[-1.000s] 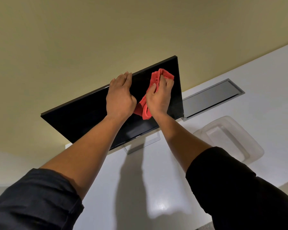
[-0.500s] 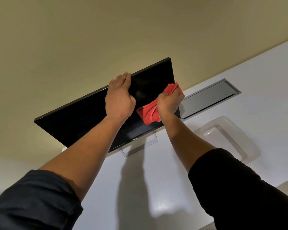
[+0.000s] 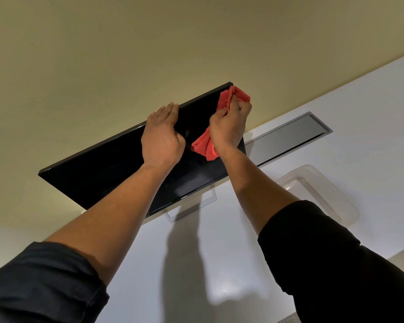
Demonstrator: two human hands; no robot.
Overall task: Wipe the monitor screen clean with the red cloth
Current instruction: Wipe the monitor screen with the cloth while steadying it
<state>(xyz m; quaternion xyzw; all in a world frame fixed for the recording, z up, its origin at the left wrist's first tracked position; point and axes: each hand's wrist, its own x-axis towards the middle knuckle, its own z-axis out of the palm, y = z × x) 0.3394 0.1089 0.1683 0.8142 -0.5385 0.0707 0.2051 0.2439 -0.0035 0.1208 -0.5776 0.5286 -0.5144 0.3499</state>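
Note:
A black flat monitor (image 3: 98, 173) stands on a white desk, its dark screen facing me. My left hand (image 3: 161, 136) lies flat on the screen near its top edge, fingers together, holding nothing. My right hand (image 3: 230, 123) grips a bunched red cloth (image 3: 205, 145) and presses it on the screen's right side, up by the top right corner. One end of the cloth pokes out above my knuckles at the corner, the other hangs below my wrist.
The monitor's silver stand (image 3: 191, 206) rests on the white desk (image 3: 371, 94). A grey cable-tray lid (image 3: 289, 136) is set into the desk right of the monitor. A clear plastic container (image 3: 317, 194) sits nearer, on the right. A beige wall is behind.
My right hand has swept the red cloth from the screen's lower right edge up to the top right corner. My left hand has stayed flat at the top edge.

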